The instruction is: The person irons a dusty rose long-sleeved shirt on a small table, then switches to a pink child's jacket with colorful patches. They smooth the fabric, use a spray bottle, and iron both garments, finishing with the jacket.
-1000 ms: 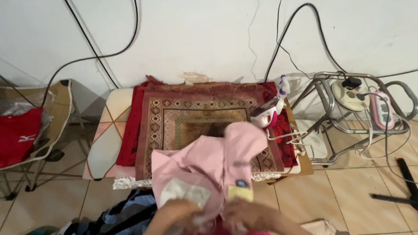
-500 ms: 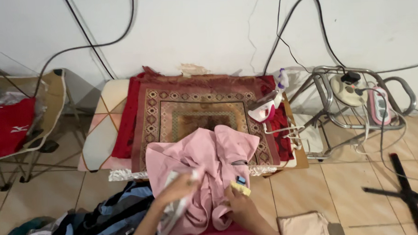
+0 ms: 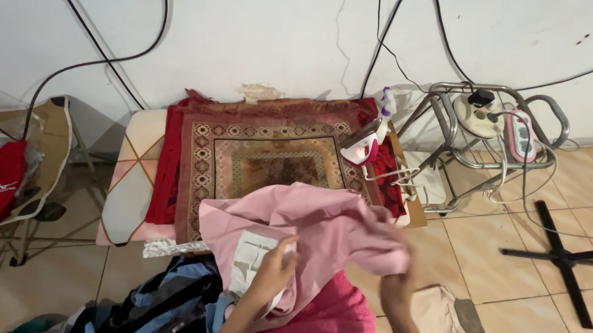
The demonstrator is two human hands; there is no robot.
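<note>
Head view, looking down. I held a pink garment [image 3: 312, 225] spread between my two hands, above the near edge of a low ironing table [image 3: 129, 185] covered with a patterned red-and-gold mat [image 3: 244, 162]. My left hand [image 3: 274, 269] was closed on the cloth beside a pale lining patch [image 3: 250, 257] on its inner face; my right hand [image 3: 396, 284] gripped the opposite edge, blurred, so I could not tell how the fingers lay. The two hands were well apart, with the fabric sagging in loose folds between them.

I judged the garment light, soft and limp: it would drape over anything, carry no shape of its own and slip little in a pinch. The sensible holds were the seams or hems at each side, where the doubled cloth gave firmer purchase than the open panel.

A pink-and-white iron [image 3: 365, 144] stood at the mat's right edge, apart from the garment. A heap of dark and blue clothes [image 3: 150, 309] lay below my left arm, a magenta cloth [image 3: 334, 313] under the garment. A metal rack with power strips [image 3: 499, 123] stood at right, a folding chair [image 3: 21, 176] at left.
</note>
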